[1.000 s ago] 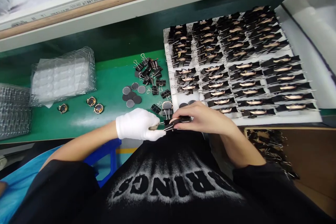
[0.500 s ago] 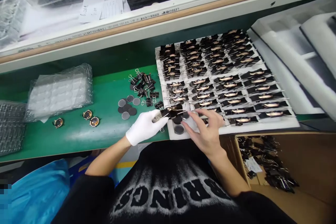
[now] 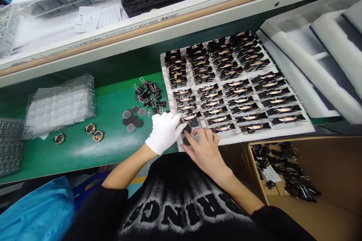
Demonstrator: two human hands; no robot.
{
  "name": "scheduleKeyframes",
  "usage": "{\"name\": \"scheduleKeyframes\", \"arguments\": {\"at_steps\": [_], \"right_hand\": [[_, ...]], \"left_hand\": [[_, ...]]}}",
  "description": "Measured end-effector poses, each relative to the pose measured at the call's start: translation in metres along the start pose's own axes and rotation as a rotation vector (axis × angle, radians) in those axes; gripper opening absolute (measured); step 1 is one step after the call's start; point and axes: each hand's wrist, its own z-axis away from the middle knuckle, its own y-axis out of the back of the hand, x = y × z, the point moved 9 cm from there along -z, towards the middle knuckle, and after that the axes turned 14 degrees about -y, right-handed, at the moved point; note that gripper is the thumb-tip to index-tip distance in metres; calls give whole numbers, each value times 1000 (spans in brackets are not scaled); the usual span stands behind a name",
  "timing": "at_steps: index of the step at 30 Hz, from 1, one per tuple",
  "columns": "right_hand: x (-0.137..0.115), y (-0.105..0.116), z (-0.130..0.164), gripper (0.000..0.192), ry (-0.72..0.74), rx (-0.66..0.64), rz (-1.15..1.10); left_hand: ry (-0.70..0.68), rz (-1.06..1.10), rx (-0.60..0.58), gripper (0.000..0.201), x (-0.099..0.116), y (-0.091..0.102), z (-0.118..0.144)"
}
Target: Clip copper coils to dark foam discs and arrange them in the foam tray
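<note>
My left hand [image 3: 166,132], in a white glove, is at the near left corner of a white foam tray [image 3: 223,141]. Its fingers are curled together, and what they hold is hidden. Bare, my right hand [image 3: 207,152] pinches at a dark round disc [image 3: 187,128] beside the left thumb. Another, shinier disc [image 3: 194,123] lies on the tray just beyond my fingers. Rows of black binder clips [image 3: 217,111] with metal handles stand on the tray, clamped on tan-edged round pieces. The nearest clip [image 3: 194,116] sits right above my hands.
Left of the tray are a heap of loose binder clips [image 3: 148,92] and several grey discs [image 3: 132,119]. Three round gold-rimmed pieces [image 3: 98,135] lie further left, near clear plastic trays [image 3: 60,107]. A carton [image 3: 325,173] holding clips stands below right; foam sheets [image 3: 325,52] lean behind.
My right hand has moved left and down, closing in on the left hand at the dark disc. My left fingers have curled further over. The view has shifted slightly.
</note>
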Motion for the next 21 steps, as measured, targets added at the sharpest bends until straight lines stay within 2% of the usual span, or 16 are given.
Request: {"name": "scheduleKeyframes", "arguments": {"at_steps": [4, 8, 12, 16, 18, 21], "right_hand": [[-1, 2, 1, 32, 20, 6, -18], [-2, 6, 0, 23, 26, 38, -73], [-4, 9, -6, 30, 12, 110, -42], [-9, -3, -16, 36, 8, 16, 68], [-9, -6, -19, 38, -2, -36, 108], [-7, -4, -18, 41, 29, -103, 146]], "left_hand": [[36, -30, 160, 30, -3, 4, 4], [-7, -32, 189, 22, -1, 1, 5], [-12, 15, 306, 22, -4, 10, 10], [4, 79, 394, 21, -8, 20, 23], [-19, 76, 361, 20, -2, 23, 28], [-101, 49, 164, 20, 19, 19, 28]]}}
